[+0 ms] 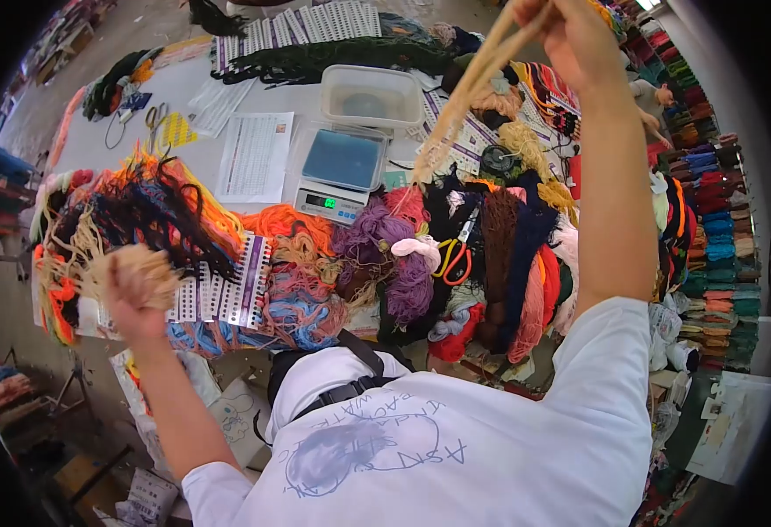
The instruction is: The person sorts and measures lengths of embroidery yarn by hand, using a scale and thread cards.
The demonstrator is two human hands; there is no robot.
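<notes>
Over the table [96, 132], both hands [131, 299] hold tan yarn [464, 97].

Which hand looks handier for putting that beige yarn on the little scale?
Probably the right hand: its beige yarn strands hang down close beside the scale. The left hand grips a beige yarn bundle farther off, over the coloured yarn pile.

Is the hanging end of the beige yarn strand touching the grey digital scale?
Apart. The head view shows the beige yarn strand in the right hand, its frayed end hanging right of the grey digital scale.
</notes>
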